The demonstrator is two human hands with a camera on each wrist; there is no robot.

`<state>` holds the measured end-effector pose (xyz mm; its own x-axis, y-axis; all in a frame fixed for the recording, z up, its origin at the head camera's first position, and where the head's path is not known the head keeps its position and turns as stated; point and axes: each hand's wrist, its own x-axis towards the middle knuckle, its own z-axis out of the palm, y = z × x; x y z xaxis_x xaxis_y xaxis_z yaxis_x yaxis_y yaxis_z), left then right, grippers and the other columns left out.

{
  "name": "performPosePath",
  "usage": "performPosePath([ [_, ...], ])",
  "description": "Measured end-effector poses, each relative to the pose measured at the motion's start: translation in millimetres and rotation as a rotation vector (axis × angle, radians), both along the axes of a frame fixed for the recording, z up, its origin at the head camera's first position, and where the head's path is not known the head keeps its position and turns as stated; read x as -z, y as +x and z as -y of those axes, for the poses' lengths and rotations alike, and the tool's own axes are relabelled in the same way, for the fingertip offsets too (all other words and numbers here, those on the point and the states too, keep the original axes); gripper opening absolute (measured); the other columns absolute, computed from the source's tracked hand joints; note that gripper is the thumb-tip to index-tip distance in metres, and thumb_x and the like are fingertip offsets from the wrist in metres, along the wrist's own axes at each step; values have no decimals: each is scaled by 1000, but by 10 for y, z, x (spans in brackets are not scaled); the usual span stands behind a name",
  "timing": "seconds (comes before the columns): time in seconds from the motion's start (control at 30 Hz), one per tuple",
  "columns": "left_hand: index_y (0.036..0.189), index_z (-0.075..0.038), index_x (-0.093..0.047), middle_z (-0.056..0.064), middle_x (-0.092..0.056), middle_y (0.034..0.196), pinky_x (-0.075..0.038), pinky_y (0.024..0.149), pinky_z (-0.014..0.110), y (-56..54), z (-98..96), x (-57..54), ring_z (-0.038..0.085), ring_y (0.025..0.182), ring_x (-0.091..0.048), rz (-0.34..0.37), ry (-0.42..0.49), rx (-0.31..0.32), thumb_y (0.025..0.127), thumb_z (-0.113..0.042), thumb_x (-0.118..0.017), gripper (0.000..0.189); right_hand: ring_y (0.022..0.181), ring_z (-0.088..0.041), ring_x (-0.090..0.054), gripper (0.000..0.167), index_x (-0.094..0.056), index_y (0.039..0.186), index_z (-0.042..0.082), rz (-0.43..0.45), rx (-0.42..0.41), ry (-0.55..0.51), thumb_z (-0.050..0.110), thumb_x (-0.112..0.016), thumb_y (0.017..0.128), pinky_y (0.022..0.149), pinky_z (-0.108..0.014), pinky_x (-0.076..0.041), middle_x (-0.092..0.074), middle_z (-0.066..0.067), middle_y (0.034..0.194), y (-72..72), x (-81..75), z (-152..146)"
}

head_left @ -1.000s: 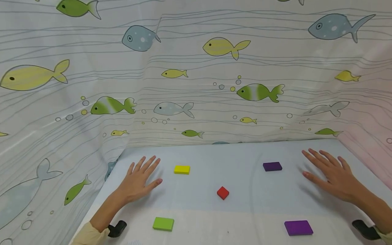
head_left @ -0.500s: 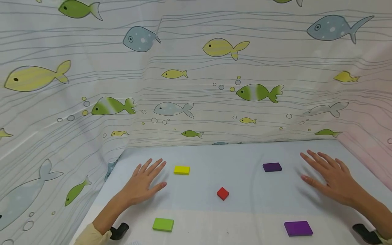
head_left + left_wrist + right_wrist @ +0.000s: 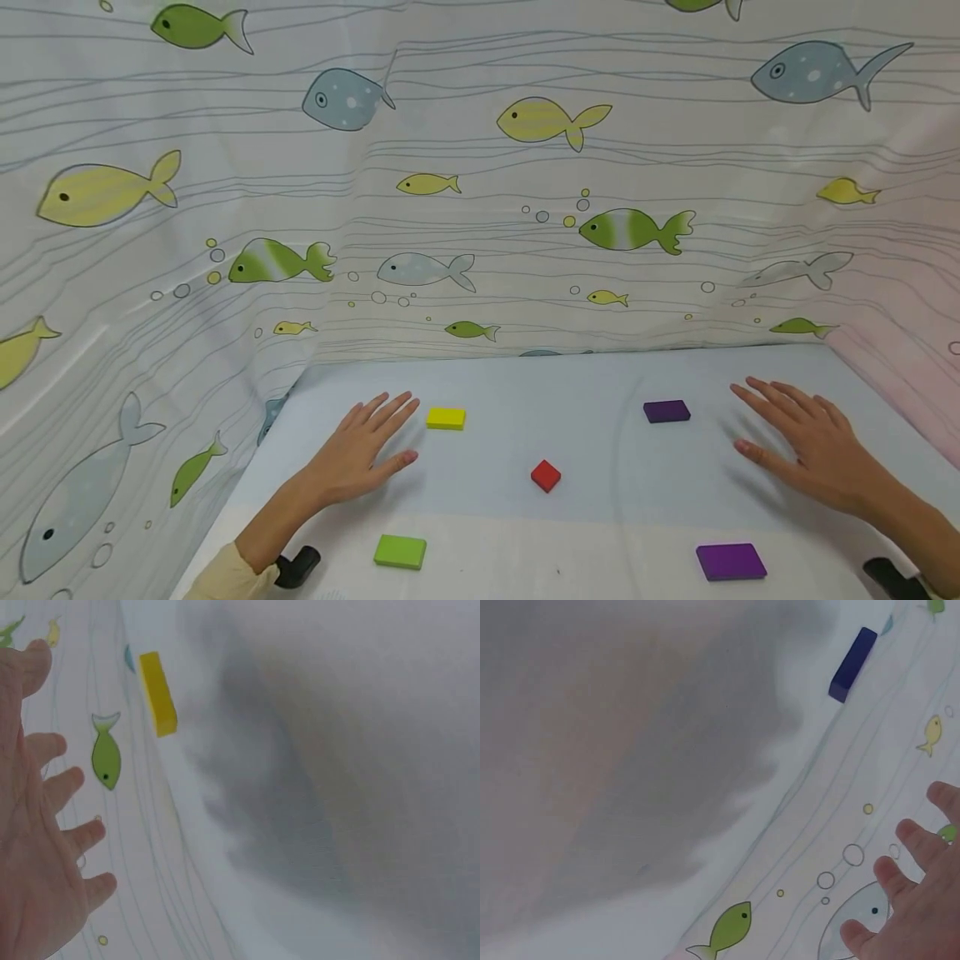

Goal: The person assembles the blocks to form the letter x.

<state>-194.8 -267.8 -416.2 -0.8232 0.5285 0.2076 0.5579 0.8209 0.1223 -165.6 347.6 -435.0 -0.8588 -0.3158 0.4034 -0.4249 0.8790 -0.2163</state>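
The person's left hand (image 3: 362, 454) and right hand (image 3: 813, 450) hover well apart above the pale desk (image 3: 555, 392), fingers spread and extended; the left hand is just beside the yellow rectangular block (image 3: 446, 419), its fingertips short of the block's left end; the right hand is to the right of the dark purple rectangular block (image 3: 667, 412), a visible gap between; both blocks lie toward the desk's far edge, which meets the fish-print curtain (image 3: 510, 225); the red block (image 3: 546, 476) rests between the hands, turned cornerwise, with wide margins around it; the lime-green rectangular block (image 3: 400, 552) lies front left, inward of the desk's left edge; the bright purple rectangular block (image 3: 731, 562) lies front right; all five blocks sit well apart.
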Motion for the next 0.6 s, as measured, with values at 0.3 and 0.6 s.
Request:
performPosePath([
  [0.3,157,-22,-30,2,-29,160,-22,110,62,14,-49,-8,34,142,-31,10,1,42,96,-60,-49,74,133,-46,-31,79,-35,154,31,3,-2,-20,41,-73,86,106,-72,-5,-37,-15,152,34,-16,51],
  [0.6,157,-23,-29,0,-29,160,-22,110,61,40,-130,-80,31,142,-31,17,-6,52,95,-61,-48,75,126,-45,-38,77,-39,151,32,-5,-12,-31,41,-75,84,94,-74,-20,-44,-13,146,67,-24,87],
])
